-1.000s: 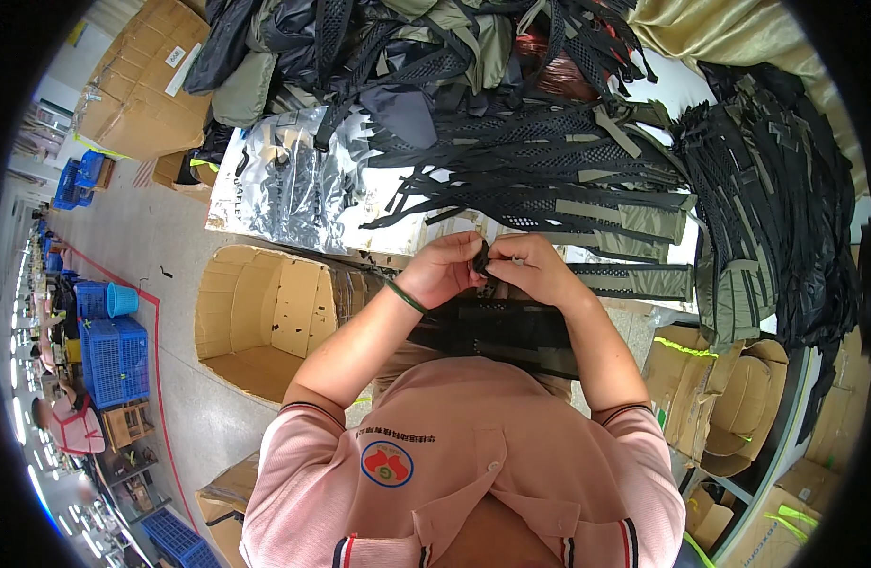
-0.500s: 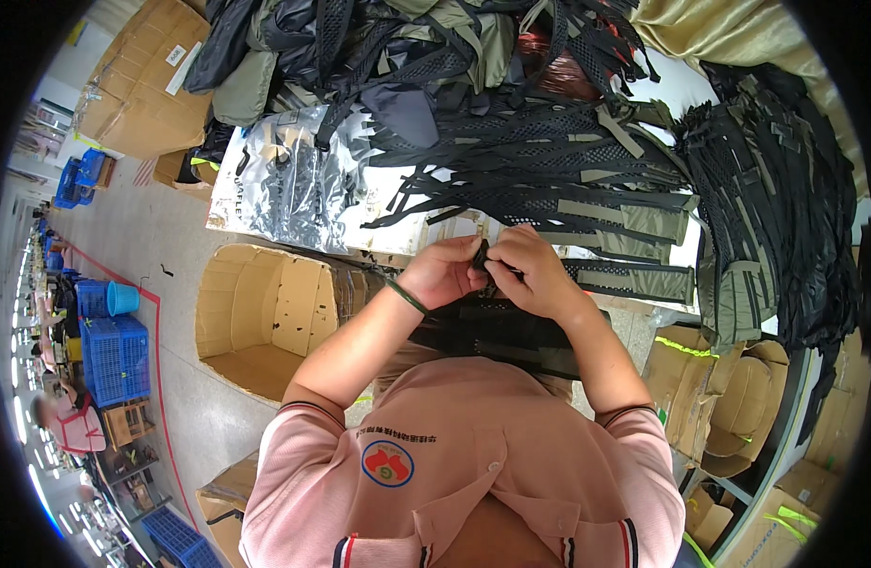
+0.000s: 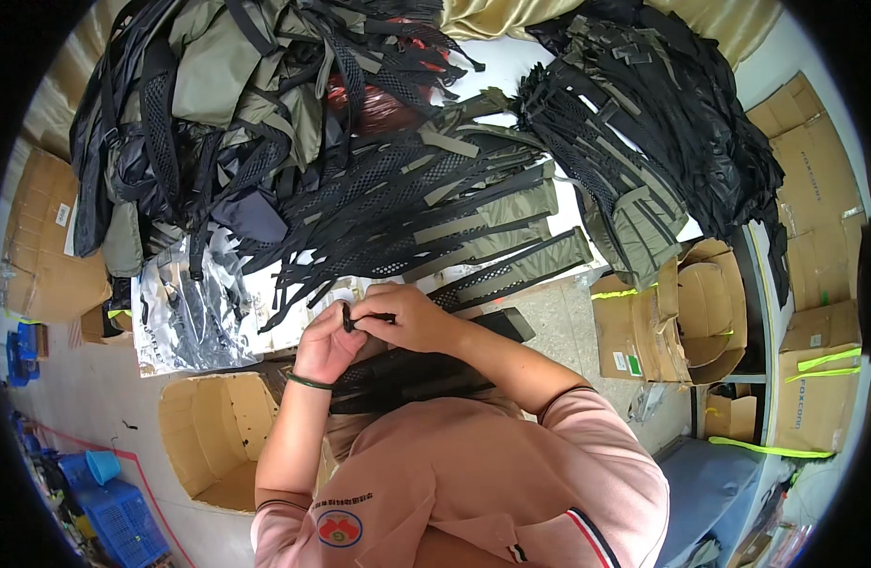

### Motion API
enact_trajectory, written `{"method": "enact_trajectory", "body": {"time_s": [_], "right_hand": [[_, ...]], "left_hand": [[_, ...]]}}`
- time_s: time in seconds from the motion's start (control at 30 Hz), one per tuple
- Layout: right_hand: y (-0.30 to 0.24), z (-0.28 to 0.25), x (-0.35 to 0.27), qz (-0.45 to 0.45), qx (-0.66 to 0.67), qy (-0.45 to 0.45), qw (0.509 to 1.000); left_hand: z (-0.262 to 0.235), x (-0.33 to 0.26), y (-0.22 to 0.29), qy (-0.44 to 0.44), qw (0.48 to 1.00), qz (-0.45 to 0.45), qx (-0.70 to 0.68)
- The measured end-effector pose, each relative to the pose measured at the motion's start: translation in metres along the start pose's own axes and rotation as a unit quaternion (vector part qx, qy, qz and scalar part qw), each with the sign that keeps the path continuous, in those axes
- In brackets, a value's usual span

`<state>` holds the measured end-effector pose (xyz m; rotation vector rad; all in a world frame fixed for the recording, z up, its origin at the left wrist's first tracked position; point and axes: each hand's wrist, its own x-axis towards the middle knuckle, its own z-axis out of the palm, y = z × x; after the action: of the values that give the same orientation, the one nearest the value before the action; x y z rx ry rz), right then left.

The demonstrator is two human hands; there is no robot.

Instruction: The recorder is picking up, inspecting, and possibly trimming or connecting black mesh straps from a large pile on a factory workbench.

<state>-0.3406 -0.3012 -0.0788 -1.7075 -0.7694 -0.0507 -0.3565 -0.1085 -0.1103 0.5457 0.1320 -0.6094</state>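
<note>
Pinches a small black piece (image 3: 346,317) in the left hand (image 3: 324,346), just before the near edge of the white table (image 3: 567,210) — and clamps a thin black strap (image 3: 379,318) in the right hand (image 3: 409,317), right beside it! Covers part of the piece, too. Bears dark fabric (image 3: 417,374) across the lap. Faces mesh strips (image 3: 388,218) crowding the table just beyond, with a clear plastic bag (image 3: 194,303) to the left, an open cardboard box (image 3: 185,417) below, and an olive-black heap (image 3: 213,85) farther back.
</note>
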Motion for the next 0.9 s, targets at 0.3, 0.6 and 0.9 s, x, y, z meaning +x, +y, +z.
{"method": "enact_trajectory", "body": {"time_s": [0.3, 0.6, 0.9], "right_hand": [[-0.012, -0.009, 0.004, 0.067, 0.024, -0.066, 0.995], [-0.016, -0.006, 0.005, 0.189, 0.096, 0.024, 0.977], [-0.011, -0.005, 0.008, -0.015, -0.177, 0.010, 0.984]], "left_hand": [[-0.006, 0.002, -0.010, -0.016, 1.000, -0.017, 0.006], [0.008, 0.000, -0.008, 0.091, 0.995, 0.019, 0.026], [0.041, -0.004, -0.007, 0.095, 0.981, 0.117, 0.119]]}}
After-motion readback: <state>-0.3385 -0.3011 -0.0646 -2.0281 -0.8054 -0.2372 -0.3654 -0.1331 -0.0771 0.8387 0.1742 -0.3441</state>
